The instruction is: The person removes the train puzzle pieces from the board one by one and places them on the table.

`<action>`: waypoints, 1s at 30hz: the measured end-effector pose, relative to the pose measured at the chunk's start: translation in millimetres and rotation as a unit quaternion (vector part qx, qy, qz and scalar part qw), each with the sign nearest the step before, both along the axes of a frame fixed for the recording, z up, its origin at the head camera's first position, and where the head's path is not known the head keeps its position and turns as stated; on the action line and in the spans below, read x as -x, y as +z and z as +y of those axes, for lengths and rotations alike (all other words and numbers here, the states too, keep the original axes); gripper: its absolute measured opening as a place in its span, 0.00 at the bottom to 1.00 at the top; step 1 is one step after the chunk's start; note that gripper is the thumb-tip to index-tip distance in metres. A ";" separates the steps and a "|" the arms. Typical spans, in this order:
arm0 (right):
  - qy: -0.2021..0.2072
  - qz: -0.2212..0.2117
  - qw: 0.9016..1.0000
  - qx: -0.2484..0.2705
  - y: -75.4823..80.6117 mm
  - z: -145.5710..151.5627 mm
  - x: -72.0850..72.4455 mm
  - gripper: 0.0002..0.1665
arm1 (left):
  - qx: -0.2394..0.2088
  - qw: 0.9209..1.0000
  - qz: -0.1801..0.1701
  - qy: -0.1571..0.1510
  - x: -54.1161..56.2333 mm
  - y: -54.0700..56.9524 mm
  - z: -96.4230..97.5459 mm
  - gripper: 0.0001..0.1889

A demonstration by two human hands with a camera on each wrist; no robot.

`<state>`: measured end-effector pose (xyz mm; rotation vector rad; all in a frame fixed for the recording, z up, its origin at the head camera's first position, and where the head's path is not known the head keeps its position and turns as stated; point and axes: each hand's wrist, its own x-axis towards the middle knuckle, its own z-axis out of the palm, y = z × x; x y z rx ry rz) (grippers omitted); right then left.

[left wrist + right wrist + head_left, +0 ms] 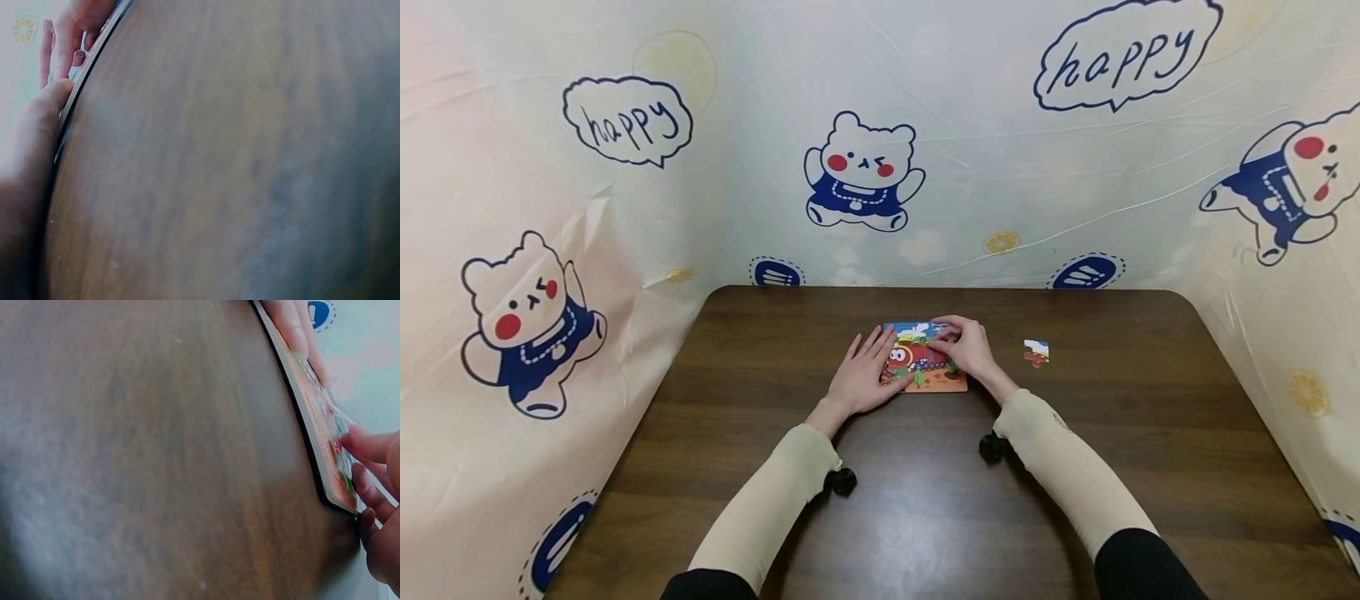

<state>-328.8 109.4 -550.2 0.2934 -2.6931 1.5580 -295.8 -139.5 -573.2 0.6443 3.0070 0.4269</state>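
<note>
A small, colourful jigsaw puzzle (936, 382) with a red cartoon figure, blue sky and orange ground lies on the wooden table. My left hand (867, 373) rests on its left side, fingers stretched out and thumb along the lower edge. Over the upper right part, my right hand (967, 346) has its thumb and bent fingers down at the picture. In the right wrist view, the thumb tip and fingertips of that hand (378, 481) meet the puzzle's surface near its corner. I cannot tell whether a piece is pinched there, as the fingers cover that spot.
One loose puzzle piece (1036, 352), blue and white above and reddish brown below, lies to the right of my right hand. The dark brown table (775, 333) reaches back to a pale cloth backdrop (970, 183) printed with bears and the word "happy".
</note>
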 end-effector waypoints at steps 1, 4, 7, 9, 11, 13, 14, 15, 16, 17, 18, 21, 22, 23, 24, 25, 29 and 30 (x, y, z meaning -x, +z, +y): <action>0.000 0.000 1.000 0.001 0.6 1.2 -0.3 0.23 | 0.002 1.000 0.000 0.001 0.0 -0.1 0.4 0.53; -0.003 -0.004 1.000 0.006 3.2 6.1 -1.7 0.23 | 0.006 1.000 0.001 0.001 -0.2 0.0 1.5 0.53; -0.005 -0.009 1.000 0.010 6.0 13.3 -3.3 0.23 | 0.010 1.000 0.000 0.001 -0.5 1.1 2.2 0.53; -0.007 -0.012 1.000 0.012 7.0 18.8 -4.2 0.23 | 0.011 1.000 0.001 0.002 -0.8 1.9 2.3 0.52; -0.008 -0.012 1.000 0.013 7.7 24.8 -5.1 0.23 | 0.013 1.000 0.001 0.003 -1.0 2.3 2.0 0.52; -0.008 -0.013 1.000 0.016 8.3 30.7 -6.5 0.23 | 0.015 1.000 0.001 0.003 -0.9 1.6 1.6 0.52; -0.007 -0.014 1.000 0.018 8.4 33.7 -7.4 0.23 | 0.015 1.000 0.001 0.002 -0.9 1.0 1.4 0.53; -0.006 -0.015 1.000 0.020 8.6 36.7 -8.3 0.23 | 0.015 1.000 0.001 0.002 -1.1 0.5 1.2 0.53; -0.005 -0.015 1.000 0.020 8.8 39.8 -9.4 0.23 | 0.016 1.000 0.001 0.001 -0.9 0.2 1.2 0.53; -0.003 -0.015 1.000 0.021 8.7 42.8 -10.3 0.23 | 0.017 1.000 0.002 0.001 -0.8 -0.3 1.2 0.53; -0.003 -0.015 1.000 0.021 8.7 45.9 -11.4 0.23 | 0.019 1.000 0.003 0.001 -0.6 -0.7 1.2 0.53; -0.004 -0.015 1.000 0.019 7.6 55.2 -15.3 0.23 | 0.021 1.000 0.004 0.000 -0.1 -1.5 1.7 0.53; -0.007 -0.015 1.000 0.017 7.4 58.6 -16.5 0.23 | 0.019 1.000 0.003 -0.001 0.2 -1.3 2.1 0.53; -0.009 -0.016 1.000 0.015 7.0 62.1 -17.6 0.23 | 0.018 1.000 0.001 -0.004 0.5 -1.0 2.4 0.53; -0.012 -0.018 1.000 0.014 6.7 65.6 -18.9 0.23 | 0.017 1.000 0.000 -0.007 0.8 -0.4 2.5 0.52; -0.015 -0.019 1.000 0.012 6.3 69.0 -20.2 0.23 | 0.014 1.000 -0.004 -0.011 0.9 0.7 2.4 0.52; -0.019 -0.022 1.000 0.007 5.9 80.1 -23.2 0.23 | 0.010 1.000 -0.021 -0.021 1.1 6.9 -1.4 0.53; -0.020 -0.022 1.000 0.007 6.4 82.4 -23.7 0.23 | 0.011 0.999 -0.025 -0.022 1.0 9.2 -2.9 0.53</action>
